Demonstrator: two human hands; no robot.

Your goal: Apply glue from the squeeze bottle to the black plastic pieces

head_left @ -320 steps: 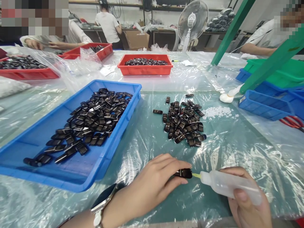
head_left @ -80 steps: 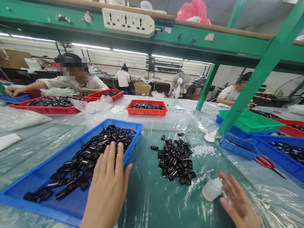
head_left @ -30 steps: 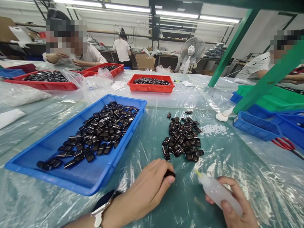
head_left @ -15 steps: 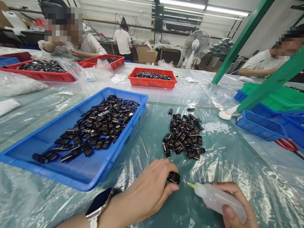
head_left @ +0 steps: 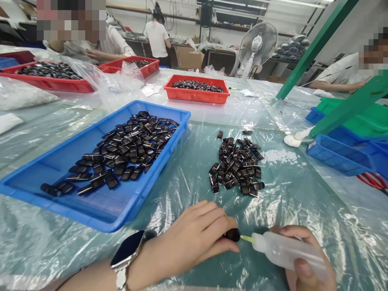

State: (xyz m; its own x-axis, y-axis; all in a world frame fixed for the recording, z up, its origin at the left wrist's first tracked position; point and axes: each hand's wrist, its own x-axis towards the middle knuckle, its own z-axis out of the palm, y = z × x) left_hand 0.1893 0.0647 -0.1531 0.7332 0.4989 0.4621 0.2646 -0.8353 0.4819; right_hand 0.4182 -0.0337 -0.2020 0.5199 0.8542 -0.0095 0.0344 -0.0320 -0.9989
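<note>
Between the thumb and fingers of my left hand [head_left: 201, 232] is a small glossy black plastic piece [head_left: 233, 235], its rounded end facing right. My right hand [head_left: 312, 258] is wrapped round a translucent squeeze bottle [head_left: 292, 249] lying on its side in the grip. The yellow-green needle tip [head_left: 247, 239] of the bottle points left and meets the end of the black piece, or nearly so; I cannot tell if they touch. A pile of similar black pieces [head_left: 238, 165] lies beyond my hands. Small white bits [head_left: 280, 157] are heaped beside that pile.
At left stands a blue tray [head_left: 127, 214] with many black pieces. A red tray [head_left: 197, 96] sits farther back. A slanted green post [head_left: 318, 48], blue bins [head_left: 341, 155] and red-handled tool [head_left: 374, 180] are at right. People work around the table; a fan [head_left: 257, 44] stands behind.
My left hand has turned the black piece so its end faces the bottle. The needle tip and the piece have come together. The view has tilted slightly down.
</note>
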